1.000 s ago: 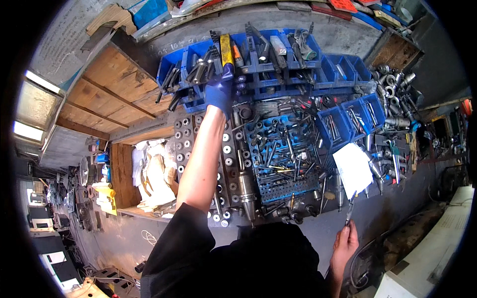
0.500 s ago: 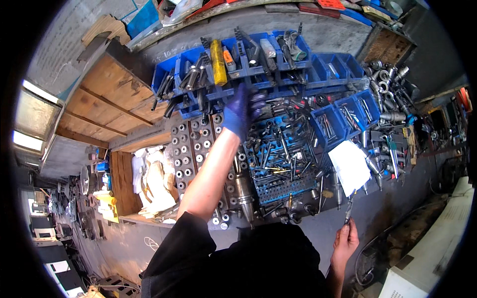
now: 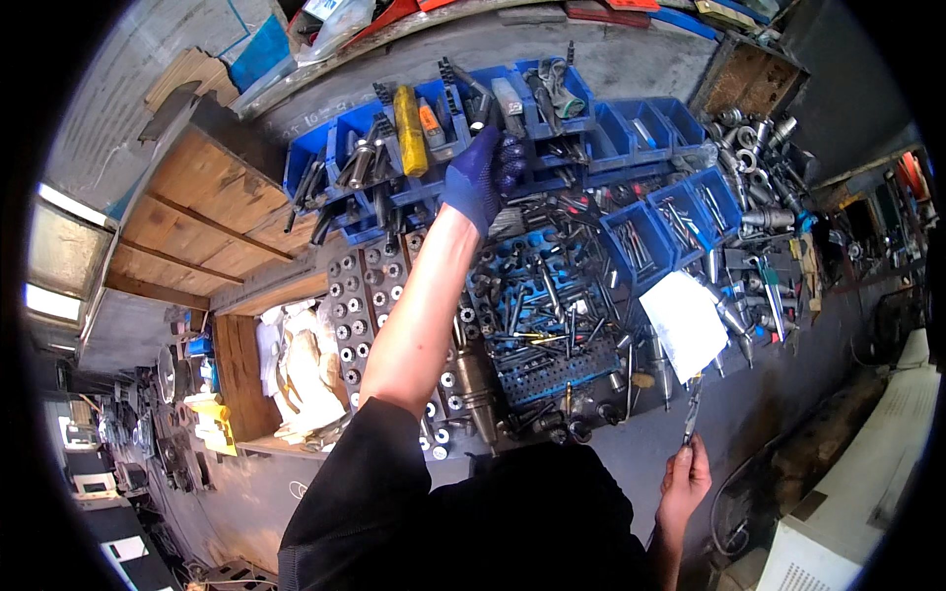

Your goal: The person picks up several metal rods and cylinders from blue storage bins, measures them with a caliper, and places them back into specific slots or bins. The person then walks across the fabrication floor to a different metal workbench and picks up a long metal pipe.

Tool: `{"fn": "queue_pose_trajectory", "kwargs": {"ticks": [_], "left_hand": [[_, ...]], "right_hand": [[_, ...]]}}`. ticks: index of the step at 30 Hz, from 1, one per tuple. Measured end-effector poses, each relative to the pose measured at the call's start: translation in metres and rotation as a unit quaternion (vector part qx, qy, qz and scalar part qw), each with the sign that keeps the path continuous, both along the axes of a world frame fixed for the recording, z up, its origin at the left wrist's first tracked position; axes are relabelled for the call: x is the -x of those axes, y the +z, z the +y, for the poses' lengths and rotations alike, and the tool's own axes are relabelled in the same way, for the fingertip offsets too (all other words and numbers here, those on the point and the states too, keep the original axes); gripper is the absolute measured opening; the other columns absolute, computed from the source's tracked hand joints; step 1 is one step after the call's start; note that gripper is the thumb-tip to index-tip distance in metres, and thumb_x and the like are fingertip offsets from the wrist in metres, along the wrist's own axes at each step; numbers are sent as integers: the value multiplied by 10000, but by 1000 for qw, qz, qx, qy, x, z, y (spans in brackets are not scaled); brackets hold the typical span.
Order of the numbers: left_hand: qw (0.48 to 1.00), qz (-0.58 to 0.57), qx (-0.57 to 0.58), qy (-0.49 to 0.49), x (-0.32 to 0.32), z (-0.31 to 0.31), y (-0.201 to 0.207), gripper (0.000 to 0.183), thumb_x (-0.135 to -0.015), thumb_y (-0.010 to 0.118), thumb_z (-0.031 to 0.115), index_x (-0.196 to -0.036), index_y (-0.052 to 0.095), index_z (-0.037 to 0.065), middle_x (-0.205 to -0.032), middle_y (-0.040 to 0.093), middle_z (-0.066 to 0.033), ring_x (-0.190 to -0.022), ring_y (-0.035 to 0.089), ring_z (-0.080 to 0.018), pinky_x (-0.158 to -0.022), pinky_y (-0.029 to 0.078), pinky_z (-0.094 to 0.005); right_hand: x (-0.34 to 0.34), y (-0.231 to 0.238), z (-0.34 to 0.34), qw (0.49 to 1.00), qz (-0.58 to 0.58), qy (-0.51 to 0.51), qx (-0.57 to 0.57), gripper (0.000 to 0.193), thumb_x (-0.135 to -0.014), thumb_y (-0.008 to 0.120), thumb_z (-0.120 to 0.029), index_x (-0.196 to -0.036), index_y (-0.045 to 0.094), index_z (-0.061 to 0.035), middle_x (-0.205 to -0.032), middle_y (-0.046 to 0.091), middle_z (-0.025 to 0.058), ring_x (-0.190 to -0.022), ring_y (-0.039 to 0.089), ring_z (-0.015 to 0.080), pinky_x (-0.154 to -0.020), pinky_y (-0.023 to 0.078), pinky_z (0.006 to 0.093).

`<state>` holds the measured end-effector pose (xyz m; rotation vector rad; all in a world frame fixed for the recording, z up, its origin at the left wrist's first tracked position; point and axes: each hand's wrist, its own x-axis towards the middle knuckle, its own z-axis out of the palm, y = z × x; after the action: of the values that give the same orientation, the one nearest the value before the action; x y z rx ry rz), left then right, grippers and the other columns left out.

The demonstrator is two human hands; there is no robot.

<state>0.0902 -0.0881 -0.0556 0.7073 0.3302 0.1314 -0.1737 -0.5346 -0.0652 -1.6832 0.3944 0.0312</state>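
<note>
My left hand (image 3: pixel 483 177), in a dark blue-purple glove, reaches to the front of the upper row of blue bins (image 3: pixel 599 151). Its fingers are curled; whatever they may hold is hidden. Left of it, a yellow tube (image 3: pixel 409 131) stands in a bin among dark tool shanks. My bare right hand (image 3: pixel 685 480) is at the lower right, its fingers closed round the lower end of a slim metal drill bit (image 3: pixel 693 406) that points upward. Just above the bit's tip lies a white sheet of paper (image 3: pixel 683 325).
A blue tray (image 3: pixel 557 379) full of small cutters and bits lies mid-bench. Left of it are racks of round collets (image 3: pixel 350 303) and a large tapered tool holder (image 3: pixel 476 389). A wooden box (image 3: pixel 236 369) with rags stands left. Metal parts (image 3: pixel 764 163) pile up at right.
My left hand has risen slightly toward the upper bins, and its spread fingers have curled in. My right hand stays put with the drill bit. The whole view has shifted a little.
</note>
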Motion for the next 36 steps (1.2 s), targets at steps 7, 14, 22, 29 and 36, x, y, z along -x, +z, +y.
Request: {"fn": "queue_pose_trajectory", "kwargs": {"ticks": [7,14,22,29,36], "left_hand": [[997,-10,9,75,-6,-7,28,257,-961,555,323,-917,605,74,-766,630,-49,-591,578,-182,-508,463,-282],[989,57,-106,83,7,-13,-3,333,-964,536,402,-939,617,80,-759,653,-57,-586,588,-165,-509,451,-281],[974,81,-190,96,-8,-102,-11,460,-957,489,513,-849,619,85,-709,630,-14,-551,552,-107,-489,423,-231],[995,93,26,24,-100,-57,-22,398,-974,458,469,-818,600,131,-701,627,-40,-516,529,-191,-458,405,-309],[997,40,-63,-17,-72,-72,-18,250,-962,511,278,-871,628,76,-734,645,-57,-540,565,-174,-453,418,-299]], "right_hand": [[-2,4,-1,1000,-2,6,5,326,-968,532,-94,-1265,530,42,-611,404,-74,-508,324,-3,-458,222,177],[-4,0,3,1000,-7,12,-16,325,-964,531,-84,-1264,536,38,-626,409,-72,-525,334,-2,-469,229,175],[-6,5,4,1000,-5,16,-5,352,-961,551,-111,-1278,526,39,-623,419,-66,-514,337,2,-454,233,180],[4,-8,-15,1000,-23,2,13,340,-992,515,-178,-1291,531,-18,-589,400,-69,-463,308,-4,-406,218,177],[12,-8,-19,999,-27,-16,14,341,-990,528,-198,-1282,539,-23,-598,408,-67,-464,311,-3,-403,218,175]]}}
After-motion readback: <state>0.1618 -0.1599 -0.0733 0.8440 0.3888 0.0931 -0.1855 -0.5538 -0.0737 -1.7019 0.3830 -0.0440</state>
